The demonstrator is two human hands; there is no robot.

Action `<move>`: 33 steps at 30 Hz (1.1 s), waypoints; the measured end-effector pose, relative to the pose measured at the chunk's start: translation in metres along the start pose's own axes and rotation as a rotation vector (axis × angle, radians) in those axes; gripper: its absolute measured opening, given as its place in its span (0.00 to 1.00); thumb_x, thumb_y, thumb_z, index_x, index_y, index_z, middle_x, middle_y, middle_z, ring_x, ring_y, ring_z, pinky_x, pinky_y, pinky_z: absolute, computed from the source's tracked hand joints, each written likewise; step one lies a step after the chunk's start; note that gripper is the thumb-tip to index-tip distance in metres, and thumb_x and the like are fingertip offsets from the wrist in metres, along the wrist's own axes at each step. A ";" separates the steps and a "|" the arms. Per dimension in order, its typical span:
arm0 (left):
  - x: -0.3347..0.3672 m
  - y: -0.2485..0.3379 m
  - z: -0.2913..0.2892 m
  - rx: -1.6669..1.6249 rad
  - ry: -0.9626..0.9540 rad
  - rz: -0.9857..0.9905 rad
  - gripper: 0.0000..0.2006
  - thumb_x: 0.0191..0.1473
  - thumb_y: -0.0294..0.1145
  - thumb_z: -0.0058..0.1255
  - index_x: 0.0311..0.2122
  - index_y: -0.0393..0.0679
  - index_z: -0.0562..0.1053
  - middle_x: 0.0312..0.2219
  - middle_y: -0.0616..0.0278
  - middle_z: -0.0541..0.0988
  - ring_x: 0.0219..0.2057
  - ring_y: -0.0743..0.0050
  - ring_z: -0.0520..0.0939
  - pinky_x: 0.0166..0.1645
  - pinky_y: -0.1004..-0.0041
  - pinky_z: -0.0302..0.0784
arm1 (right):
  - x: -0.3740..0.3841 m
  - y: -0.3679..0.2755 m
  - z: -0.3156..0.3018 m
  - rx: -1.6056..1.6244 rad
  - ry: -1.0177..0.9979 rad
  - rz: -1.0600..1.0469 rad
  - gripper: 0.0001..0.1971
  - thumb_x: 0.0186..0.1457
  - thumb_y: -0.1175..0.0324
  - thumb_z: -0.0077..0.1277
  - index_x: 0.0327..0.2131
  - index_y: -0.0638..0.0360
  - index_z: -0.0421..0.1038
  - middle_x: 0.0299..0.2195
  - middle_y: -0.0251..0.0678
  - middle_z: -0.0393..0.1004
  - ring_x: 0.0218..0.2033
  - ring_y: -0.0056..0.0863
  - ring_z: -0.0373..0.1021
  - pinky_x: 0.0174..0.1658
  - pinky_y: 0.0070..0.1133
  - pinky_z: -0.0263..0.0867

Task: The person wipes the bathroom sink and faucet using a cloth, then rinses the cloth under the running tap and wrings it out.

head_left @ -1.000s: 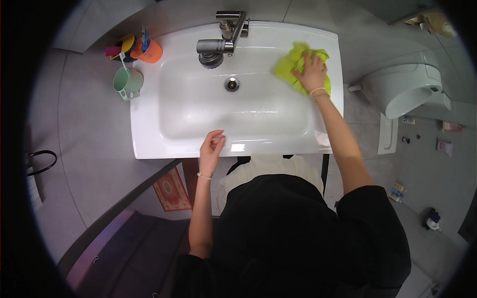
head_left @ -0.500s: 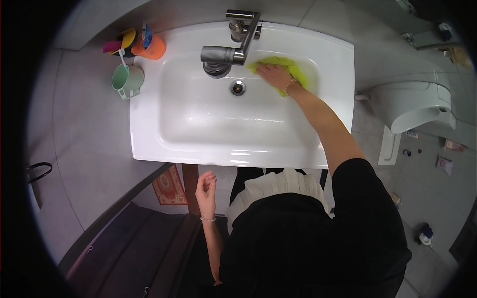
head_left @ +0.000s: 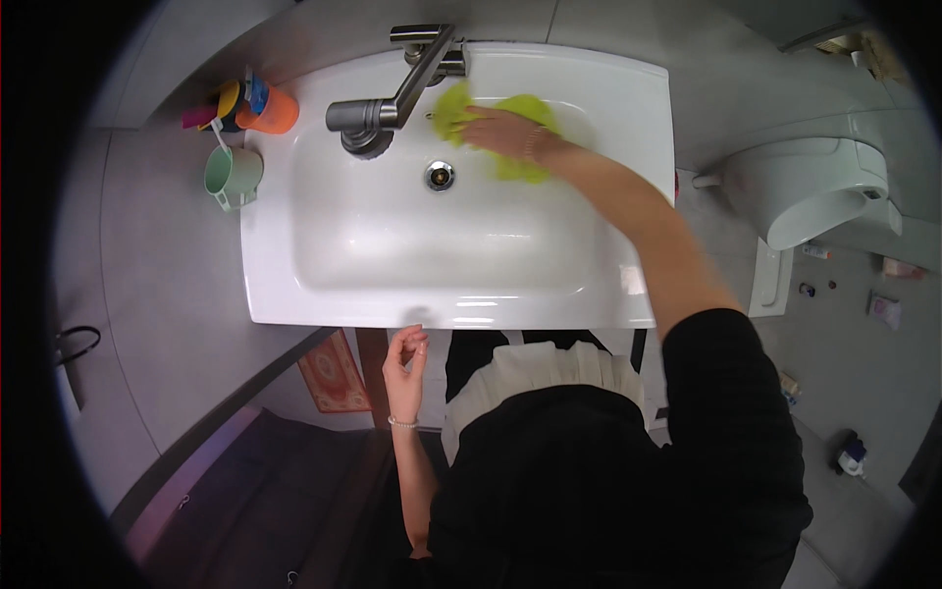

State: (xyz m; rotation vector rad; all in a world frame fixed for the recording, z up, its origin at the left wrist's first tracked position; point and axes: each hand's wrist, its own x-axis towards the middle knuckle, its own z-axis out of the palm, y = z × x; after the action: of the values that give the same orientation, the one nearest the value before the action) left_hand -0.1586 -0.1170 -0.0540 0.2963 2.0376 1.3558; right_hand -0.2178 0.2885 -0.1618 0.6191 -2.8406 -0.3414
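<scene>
My right hand (head_left: 498, 132) presses a yellow-green cloth (head_left: 530, 169) against the back inner wall of the white sink (head_left: 412, 245). Cloth bunches out on both sides of the hand, which is slightly smeared by motion. Left of it, a grey metal faucet (head_left: 397, 103) with a jointed arm reaches over the basin. The round drain (head_left: 440, 177) lies just below and left of the cloth. My left hand (head_left: 402, 368) hovers at the sink's front edge, fingers loosely bent and apart from the thumb, with nothing in it.
On the left of the sink stand a pale green cup (head_left: 234, 175) with a toothbrush and an orange cup (head_left: 272, 113). A white toilet (head_left: 805, 187) is on the right, with small items on the floor beyond. A reddish patterned mat (head_left: 334, 373) lies below left.
My right hand has dragged the cloth leftward along the back of the basin, closer to the faucet. My left hand stays near the front edge. The view has shifted slightly.
</scene>
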 end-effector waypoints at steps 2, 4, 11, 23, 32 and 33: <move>0.000 -0.004 -0.003 -0.017 -0.002 0.018 0.11 0.50 0.25 0.45 0.40 0.39 0.68 0.31 0.64 0.74 0.32 0.82 0.73 0.39 0.80 0.68 | -0.049 0.001 -0.015 -0.072 -0.236 0.029 0.13 0.47 0.71 0.41 0.38 0.51 0.67 0.44 0.27 0.66 0.51 0.20 0.57 0.62 0.26 0.38; -0.002 -0.006 -0.004 -0.030 0.032 0.036 0.11 0.51 0.25 0.45 0.41 0.39 0.68 0.31 0.64 0.74 0.32 0.82 0.73 0.39 0.81 0.68 | -0.075 -0.006 -0.032 0.000 -0.381 0.174 0.14 0.46 0.71 0.42 0.40 0.52 0.67 0.44 0.30 0.66 0.51 0.23 0.57 0.60 0.27 0.39; 0.047 0.013 0.018 0.006 -0.144 0.053 0.17 0.48 0.25 0.48 0.45 0.38 0.65 0.37 0.58 0.72 0.39 0.74 0.73 0.44 0.76 0.68 | -0.034 -0.039 -0.106 0.677 0.150 0.677 0.15 0.45 0.68 0.45 0.40 0.54 0.67 0.40 0.36 0.68 0.45 0.31 0.62 0.48 0.28 0.56; 0.160 0.040 -0.034 -0.486 -0.180 0.000 0.14 0.47 0.28 0.45 0.41 0.35 0.68 0.36 0.61 0.74 0.36 0.74 0.74 0.41 0.76 0.68 | 0.054 0.032 -0.085 0.389 0.113 1.272 0.23 0.49 0.56 0.44 0.45 0.60 0.60 0.32 0.39 0.72 0.34 0.34 0.69 0.37 0.30 0.61; 0.184 0.062 -0.114 -0.515 -0.121 0.007 0.18 0.48 0.28 0.44 0.45 0.35 0.64 0.40 0.61 0.71 0.41 0.72 0.72 0.45 0.75 0.67 | 0.059 0.047 -0.024 0.529 0.189 1.277 0.17 0.51 0.63 0.37 0.39 0.66 0.63 0.25 0.49 0.72 0.29 0.46 0.70 0.36 0.33 0.65; 0.189 0.065 -0.112 -0.499 -0.165 0.025 0.18 0.48 0.28 0.44 0.45 0.35 0.64 0.40 0.61 0.71 0.41 0.73 0.71 0.45 0.75 0.66 | 0.060 0.045 -0.026 0.693 0.269 1.323 0.17 0.51 0.63 0.37 0.40 0.64 0.64 0.25 0.48 0.72 0.30 0.45 0.70 0.37 0.32 0.65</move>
State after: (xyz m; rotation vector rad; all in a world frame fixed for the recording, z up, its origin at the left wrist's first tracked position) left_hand -0.3832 -0.0726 -0.0448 0.2015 1.5049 1.7366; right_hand -0.2821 0.2980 -0.1155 -1.0592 -2.3768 0.8637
